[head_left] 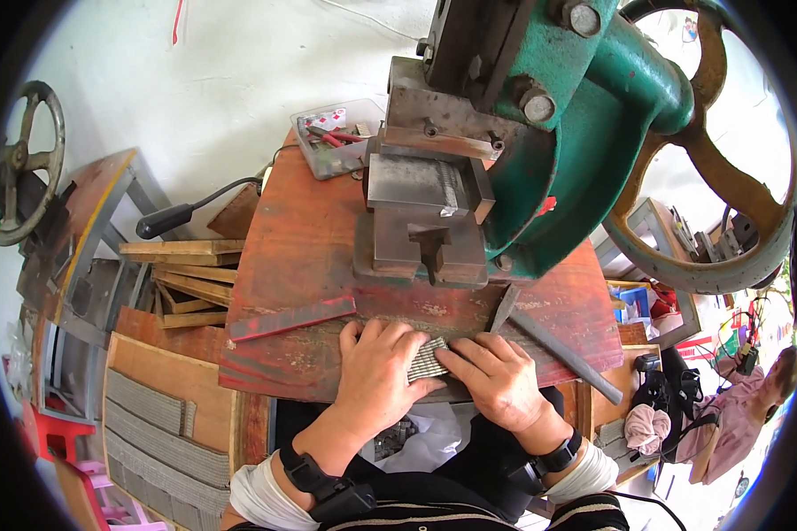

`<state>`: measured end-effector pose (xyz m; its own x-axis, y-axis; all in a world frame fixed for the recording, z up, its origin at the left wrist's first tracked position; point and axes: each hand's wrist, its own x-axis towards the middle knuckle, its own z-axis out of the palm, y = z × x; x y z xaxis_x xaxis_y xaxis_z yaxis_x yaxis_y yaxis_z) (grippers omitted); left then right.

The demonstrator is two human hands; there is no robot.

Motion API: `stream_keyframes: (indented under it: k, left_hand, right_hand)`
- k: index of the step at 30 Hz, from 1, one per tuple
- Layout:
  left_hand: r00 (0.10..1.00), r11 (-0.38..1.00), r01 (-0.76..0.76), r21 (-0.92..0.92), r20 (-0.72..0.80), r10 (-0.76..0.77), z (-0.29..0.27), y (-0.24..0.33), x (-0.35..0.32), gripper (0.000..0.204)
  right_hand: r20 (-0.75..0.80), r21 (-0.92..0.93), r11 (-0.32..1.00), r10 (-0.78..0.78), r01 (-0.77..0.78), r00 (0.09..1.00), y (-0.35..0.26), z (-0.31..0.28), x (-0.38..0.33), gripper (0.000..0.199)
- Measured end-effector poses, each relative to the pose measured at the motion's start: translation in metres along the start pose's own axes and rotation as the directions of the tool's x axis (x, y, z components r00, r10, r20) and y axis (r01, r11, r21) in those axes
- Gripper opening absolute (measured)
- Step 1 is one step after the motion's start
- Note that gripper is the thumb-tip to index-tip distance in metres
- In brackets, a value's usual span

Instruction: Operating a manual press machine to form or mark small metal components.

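Between my hands, at the near edge of a worn red-brown wooden table [279, 243], is a small block of ribbed, silvery metal strips [428, 361] packed side by side. My left hand [376, 367] grips its left side, with the thumb beneath at the near end. The curled fingers of my right hand [496, 380] pinch its right edge. Just beyond my right hand lies a hammer [565, 351], its dark handle slanting toward the near right. A flat bar with red edges [292, 319] rests beyond my left hand. Further back sits the steel die [416, 239] of a press.
The green press frame [584, 168] with its large handwheel [722, 279] rises at the back right. A clear plastic box [332, 164] holds red-handled pliers. Stacked wooden frames [195, 283] and a tray of ribbed strips [164, 429] stand left. At far right, a person in pink [735, 425] is visible.
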<state>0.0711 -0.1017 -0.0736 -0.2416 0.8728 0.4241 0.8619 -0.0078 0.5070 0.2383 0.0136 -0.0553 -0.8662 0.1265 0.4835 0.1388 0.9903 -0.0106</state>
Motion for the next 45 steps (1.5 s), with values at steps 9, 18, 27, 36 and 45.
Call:
stream_keyframes:
  k: [9,18,27,36,45]
  left_hand:
    - [1.0,1.0,0.009,0.009,-0.014,-0.008,0.001,-0.001,-0.002,0.058]
    - [0.994,0.998,0.018,-0.064,-0.103,-0.024,-0.009,-0.012,-0.018,0.054]
    - [0.995,1.0,-0.002,-0.026,-0.104,-0.001,-0.011,-0.011,-0.017,0.053]
    - [0.99,0.999,0.04,0.023,-0.139,-0.037,-0.01,-0.007,-0.018,0.05]
    - [0.998,1.0,0.016,0.025,-0.061,-0.015,-0.016,-0.007,-0.017,0.052]
  right_hand:
    - [0.099,0.05,0.997,0.054,-0.059,0.994,-0.008,-0.006,0.017,0.05]
    - [0.159,-0.093,0.996,-0.001,0.015,0.987,-0.007,-0.005,0.013,0.047]
    - [0.114,-0.178,0.984,0.025,-0.005,0.993,-0.027,0.0,0.012,0.044]
    - [0.075,-0.198,0.98,-0.01,0.024,0.997,-0.038,0.001,0.014,0.042]
    - [0.044,-0.129,0.992,0.014,-0.008,0.999,-0.024,0.001,0.011,0.043]
